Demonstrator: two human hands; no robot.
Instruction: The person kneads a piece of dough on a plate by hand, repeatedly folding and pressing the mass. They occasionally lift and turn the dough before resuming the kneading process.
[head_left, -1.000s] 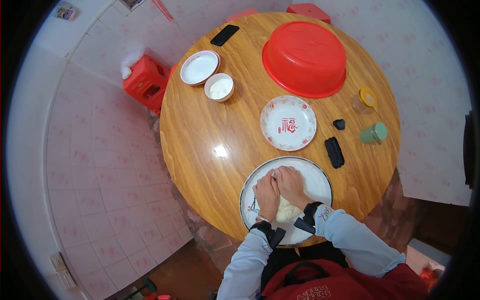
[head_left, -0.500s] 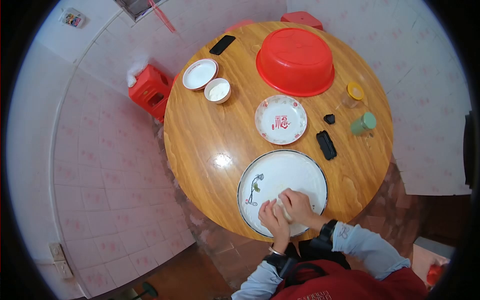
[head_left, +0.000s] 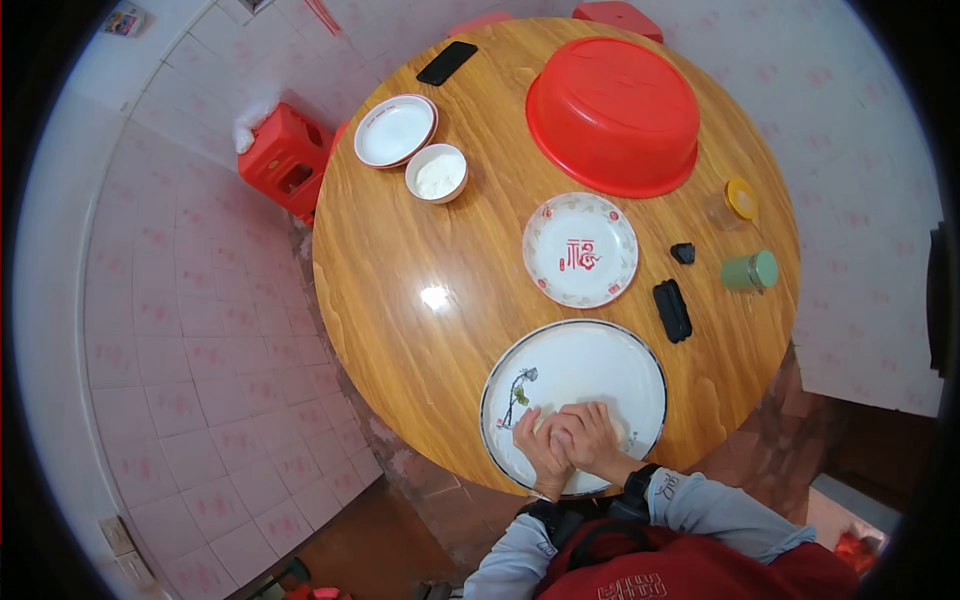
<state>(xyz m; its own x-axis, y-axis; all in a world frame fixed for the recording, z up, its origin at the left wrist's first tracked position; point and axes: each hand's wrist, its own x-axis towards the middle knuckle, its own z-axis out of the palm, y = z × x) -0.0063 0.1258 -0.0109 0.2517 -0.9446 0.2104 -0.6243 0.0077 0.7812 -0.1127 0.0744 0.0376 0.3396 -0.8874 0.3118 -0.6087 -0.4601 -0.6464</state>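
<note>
A large white round tray (head_left: 575, 350) with a dark rim and a painted plant lies at the near edge of the table. Over its near part, my left hand (head_left: 541, 449) and my right hand (head_left: 590, 438) press together, fingers curled around a pale lump of dough. The hands cover nearly all of the dough at this moment. Beyond the tray sits a white plate (head_left: 548, 245) with red characters and a patterned rim.
On the wooden table (head_left: 390, 285) are an upturned red basin (head_left: 615, 115), a bowl of white powder (head_left: 438, 175), stacked plates (head_left: 393, 130), a black phone (head_left: 447, 63), a yellow-lidded jar (head_left: 738, 202), a green jar (head_left: 748, 271) and a black case (head_left: 672, 310). A red stool (head_left: 285, 160) stands left.
My right hand has come down flatter over the dough and closer to my left hand, hiding the lump that showed between them. The whole view has shifted slightly.
</note>
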